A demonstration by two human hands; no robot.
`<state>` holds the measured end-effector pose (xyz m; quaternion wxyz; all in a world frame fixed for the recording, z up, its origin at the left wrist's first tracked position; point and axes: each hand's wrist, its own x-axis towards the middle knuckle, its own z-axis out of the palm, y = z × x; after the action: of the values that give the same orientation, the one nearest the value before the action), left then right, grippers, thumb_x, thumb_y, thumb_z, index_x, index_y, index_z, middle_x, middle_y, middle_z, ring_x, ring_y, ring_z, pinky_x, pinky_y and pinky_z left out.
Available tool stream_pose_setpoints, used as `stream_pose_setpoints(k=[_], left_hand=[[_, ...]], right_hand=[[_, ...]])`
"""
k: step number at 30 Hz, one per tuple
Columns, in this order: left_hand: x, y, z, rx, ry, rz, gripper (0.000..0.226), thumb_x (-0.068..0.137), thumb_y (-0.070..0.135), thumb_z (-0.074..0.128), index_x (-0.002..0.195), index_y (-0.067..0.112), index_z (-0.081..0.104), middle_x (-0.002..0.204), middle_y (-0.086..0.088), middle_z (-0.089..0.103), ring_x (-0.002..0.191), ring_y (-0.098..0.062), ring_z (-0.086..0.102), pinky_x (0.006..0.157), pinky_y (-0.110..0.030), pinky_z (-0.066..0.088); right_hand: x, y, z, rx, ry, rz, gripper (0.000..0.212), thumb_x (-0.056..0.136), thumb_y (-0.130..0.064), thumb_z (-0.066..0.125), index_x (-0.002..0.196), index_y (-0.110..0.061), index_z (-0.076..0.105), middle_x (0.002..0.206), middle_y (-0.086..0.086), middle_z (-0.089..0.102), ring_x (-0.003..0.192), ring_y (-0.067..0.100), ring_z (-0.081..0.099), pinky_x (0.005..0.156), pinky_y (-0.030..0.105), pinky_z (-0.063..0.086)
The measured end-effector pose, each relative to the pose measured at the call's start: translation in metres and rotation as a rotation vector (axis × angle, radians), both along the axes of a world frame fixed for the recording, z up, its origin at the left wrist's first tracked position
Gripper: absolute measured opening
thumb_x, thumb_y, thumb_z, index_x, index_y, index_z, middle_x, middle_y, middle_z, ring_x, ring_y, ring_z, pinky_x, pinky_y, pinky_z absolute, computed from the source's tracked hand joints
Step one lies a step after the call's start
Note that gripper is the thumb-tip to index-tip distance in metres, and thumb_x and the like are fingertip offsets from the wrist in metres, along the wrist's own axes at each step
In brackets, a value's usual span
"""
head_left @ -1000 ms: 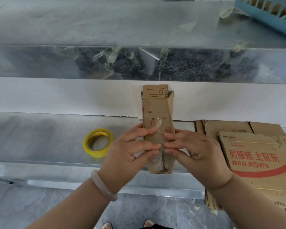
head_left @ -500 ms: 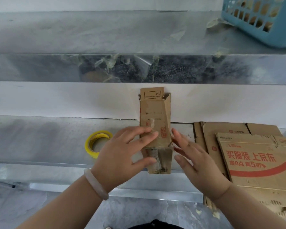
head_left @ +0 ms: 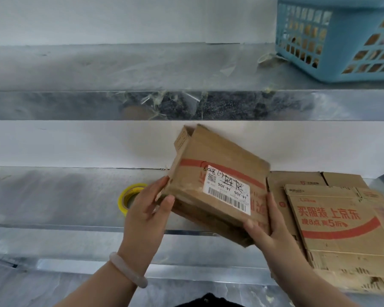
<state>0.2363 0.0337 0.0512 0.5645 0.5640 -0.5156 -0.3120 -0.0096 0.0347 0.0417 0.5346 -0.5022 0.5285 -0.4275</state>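
A small brown cardboard box (head_left: pixel 215 173) with a white shipping label and a red stripe is held tilted above the metal shelf (head_left: pixel 53 196), its broad labelled face toward me and its far flaps open. My left hand (head_left: pixel 146 216) holds its left edge, thumb and fingers on the corner. My right hand (head_left: pixel 268 231) grips the lower right corner, thumb on the front face and fingers behind.
A yellow tape roll (head_left: pixel 129 197) lies on the shelf just left of my left hand. A stack of flattened cardboard boxes (head_left: pixel 337 222) with red print lies at the right. A blue plastic basket (head_left: pixel 337 38) stands on the upper shelf at the far right.
The box stood narrow side up on the shelf with both hands pressing its taped seam. Both hands have since lifted it and turned it so the labelled face shows.
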Motion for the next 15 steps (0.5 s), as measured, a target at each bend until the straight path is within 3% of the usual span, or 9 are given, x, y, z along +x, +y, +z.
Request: stream_pose_setpoints(k=[2,4,7,8,11,13,15], left_hand=[[0.003,0.002,-0.001,0.082,0.102,0.001,0.038,0.079,0.054,0.060,0.110,0.034,0.065,0.110,0.010,0.067,0.107,-0.013,0.063,0.091,-0.038,0.051],[0.006,0.000,-0.004,0.223,0.176,-0.013,0.032,0.085,0.056,0.060,0.107,0.033,0.063,0.101,0.011,0.069,0.100,-0.006,0.064,0.089,-0.033,0.050],[0.004,-0.008,-0.015,0.414,0.165,-0.036,0.014,0.093,0.034,0.055,0.105,0.028,0.059,0.092,0.010,0.070,0.090,-0.006,0.065,0.079,-0.027,0.050],[0.002,-0.011,-0.019,0.460,0.170,-0.044,0.008,0.096,0.029,0.052,0.101,0.027,0.059,0.090,0.010,0.069,0.088,-0.009,0.064,0.078,-0.028,0.050],[-0.001,-0.023,-0.032,0.575,0.140,-0.097,0.020,0.101,0.024,0.045,0.093,0.032,0.061,0.090,0.009,0.066,0.087,-0.010,0.058,0.087,-0.035,0.049],[0.004,-0.030,-0.042,0.609,0.084,-0.146,0.022,0.101,0.026,0.045,0.100,0.036,0.064,0.095,0.011,0.068,0.090,-0.009,0.059,0.094,-0.037,0.047],[0.013,-0.034,-0.055,0.594,0.013,-0.189,0.025,0.099,0.028,0.048,0.122,0.029,0.059,0.103,0.010,0.065,0.092,-0.006,0.057,0.091,-0.031,0.048]], right_hand=[[-0.001,0.004,0.006,-0.039,-0.057,-0.045,0.091,0.068,-0.056,0.073,0.139,-0.061,0.017,0.124,-0.037,0.051,0.103,-0.027,0.049,0.078,0.008,0.045],[-0.004,0.009,0.009,-0.099,-0.027,-0.044,0.091,0.070,-0.054,0.070,0.146,-0.055,0.020,0.133,-0.033,0.049,0.109,-0.023,0.050,0.084,0.009,0.048],[-0.004,0.009,0.008,-0.259,0.127,0.044,0.091,0.071,-0.050,0.079,0.145,-0.051,0.026,0.147,-0.024,0.041,0.126,0.002,0.052,0.101,0.038,0.050],[-0.002,0.006,0.008,-0.329,0.203,0.059,0.089,0.071,-0.047,0.079,0.144,-0.048,0.028,0.151,-0.024,0.034,0.132,0.006,0.047,0.103,0.041,0.048],[0.008,-0.010,0.011,-0.621,0.470,0.063,0.077,0.076,-0.049,0.071,0.143,-0.037,0.035,0.157,-0.017,0.026,0.145,0.010,0.026,0.115,0.029,0.031],[0.017,-0.024,0.016,-0.724,0.611,0.071,0.070,0.082,-0.052,0.066,0.143,-0.030,0.039,0.156,-0.011,0.032,0.146,0.011,0.023,0.117,0.027,0.027],[0.027,-0.035,0.015,-0.750,0.737,0.122,0.064,0.088,-0.052,0.057,0.145,-0.027,0.039,0.154,-0.008,0.036,0.146,0.014,0.026,0.115,0.039,0.034]])
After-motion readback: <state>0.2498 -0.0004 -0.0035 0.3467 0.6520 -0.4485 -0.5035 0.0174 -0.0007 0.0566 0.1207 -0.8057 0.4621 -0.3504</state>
